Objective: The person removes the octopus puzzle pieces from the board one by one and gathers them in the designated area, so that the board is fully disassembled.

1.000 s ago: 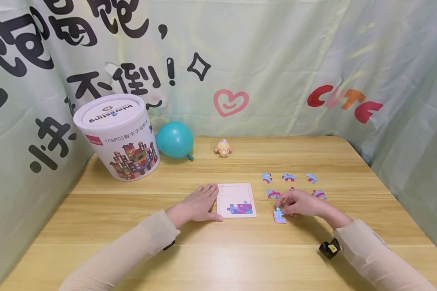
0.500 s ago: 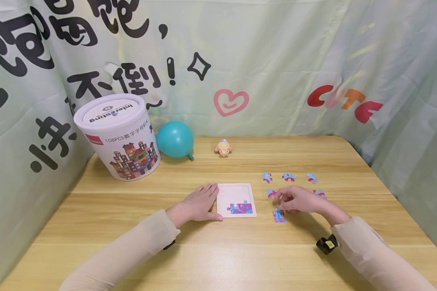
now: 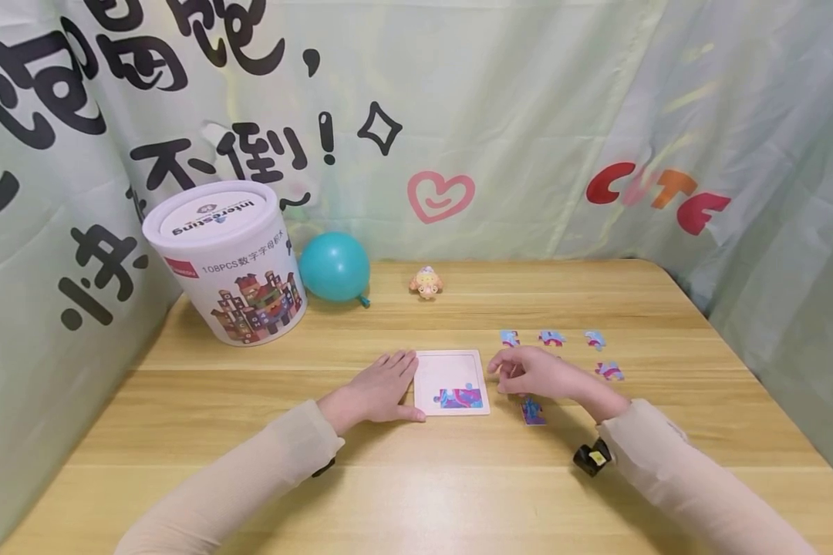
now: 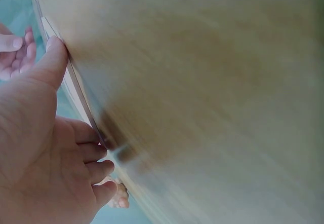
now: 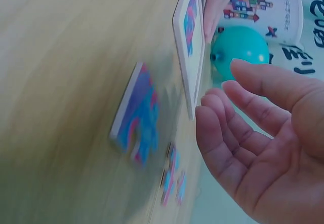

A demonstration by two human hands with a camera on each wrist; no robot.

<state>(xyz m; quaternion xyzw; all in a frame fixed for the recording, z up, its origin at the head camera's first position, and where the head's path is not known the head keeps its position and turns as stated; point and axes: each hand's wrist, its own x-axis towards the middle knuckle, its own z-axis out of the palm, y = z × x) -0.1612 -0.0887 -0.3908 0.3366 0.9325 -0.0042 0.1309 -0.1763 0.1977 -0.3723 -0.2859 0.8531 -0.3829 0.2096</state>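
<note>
My left hand (image 3: 382, 389) rests at the left edge of a shallow square puzzle tray (image 3: 437, 366), fingers and thumb extended; the left wrist view shows its fingertips along the tray's side. Joined puzzle pieces (image 3: 460, 398) with a blue, purple and pink print lie in the tray's lower right corner. My right hand (image 3: 537, 372) hovers just right of the tray, its fingers loosely bent. In the right wrist view no object shows between its fingers (image 5: 208, 127). One loose puzzle piece (image 3: 534, 412) lies on the table just below this hand, which hides part of the loose group.
Several loose puzzle pieces (image 3: 551, 338) lie on the table right of the tray. Behind stand a white bucket (image 3: 239, 270) with a block picture, a teal balloon (image 3: 335, 267) and a small figurine (image 3: 426, 283). A printed curtain (image 3: 527, 131) closes off the back.
My right hand has let go of the nearest loose puzzle piece and moved left toward the tray. That piece now lies on the table. My left hand and the tray have stayed put.
</note>
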